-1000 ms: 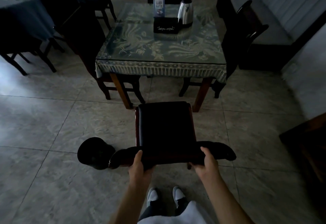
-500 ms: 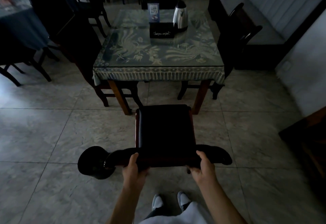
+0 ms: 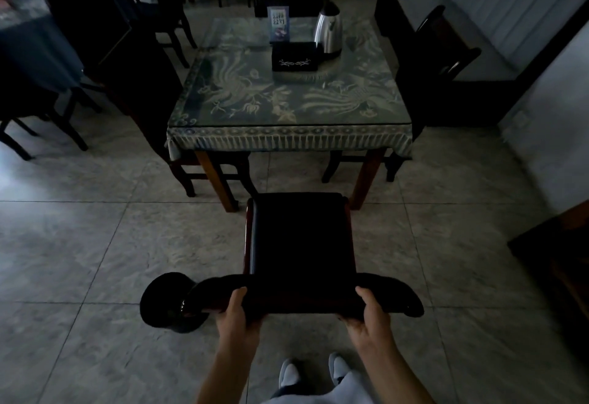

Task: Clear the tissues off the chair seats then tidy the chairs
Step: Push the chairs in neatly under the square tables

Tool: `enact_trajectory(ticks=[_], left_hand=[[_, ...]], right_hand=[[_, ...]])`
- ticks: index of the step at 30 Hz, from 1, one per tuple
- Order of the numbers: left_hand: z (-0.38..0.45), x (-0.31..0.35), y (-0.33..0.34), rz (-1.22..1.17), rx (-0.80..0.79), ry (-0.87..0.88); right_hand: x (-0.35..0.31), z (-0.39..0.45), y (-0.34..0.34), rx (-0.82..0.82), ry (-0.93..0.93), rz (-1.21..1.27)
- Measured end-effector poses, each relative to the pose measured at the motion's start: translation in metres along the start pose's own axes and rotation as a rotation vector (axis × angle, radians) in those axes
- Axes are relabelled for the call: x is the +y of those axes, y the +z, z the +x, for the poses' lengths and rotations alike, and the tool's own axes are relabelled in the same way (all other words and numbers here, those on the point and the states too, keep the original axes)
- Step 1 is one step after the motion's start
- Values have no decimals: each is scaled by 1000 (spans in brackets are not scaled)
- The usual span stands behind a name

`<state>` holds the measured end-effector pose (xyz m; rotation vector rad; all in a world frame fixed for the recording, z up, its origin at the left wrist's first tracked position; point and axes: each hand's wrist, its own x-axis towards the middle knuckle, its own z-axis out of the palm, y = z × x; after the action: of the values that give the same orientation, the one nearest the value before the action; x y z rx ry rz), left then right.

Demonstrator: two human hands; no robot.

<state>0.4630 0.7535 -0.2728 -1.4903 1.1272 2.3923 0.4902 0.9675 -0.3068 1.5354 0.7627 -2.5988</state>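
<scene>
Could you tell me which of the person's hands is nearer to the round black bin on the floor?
Left. The left hand grips the chair's top rail just right of the bin; the right hand grips the rail's other side, farther away.

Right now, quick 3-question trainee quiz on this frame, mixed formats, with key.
1. True or false: both hands grip the top rail of the chair.
2. What stands on the floor beside the chair's left end?
A. a black bin
B. a mop bucket
C. a cardboard box
3. Fill in: on the table, the steel kettle stands behind a black ____.

Key: 1 true: left hand and right hand each curl over the rail. 2 A. 3 box.
</scene>
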Motion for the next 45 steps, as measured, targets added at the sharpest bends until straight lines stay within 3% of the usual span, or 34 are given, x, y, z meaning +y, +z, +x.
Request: enact_trajectory(ticks=[15,20,25,45], left_hand=[[41,25,57,35,-19,41],[51,40,73,2,-145,-6],[77,60,97,68,-73,-38],[154,104,207,72,-88,50]], right_hand=[[-24,36,61,5,-70,4],[-30,52,87,28,-57,14],[-40,66,116,9,-66,1],[-88,138,228,21,-68,-43]])
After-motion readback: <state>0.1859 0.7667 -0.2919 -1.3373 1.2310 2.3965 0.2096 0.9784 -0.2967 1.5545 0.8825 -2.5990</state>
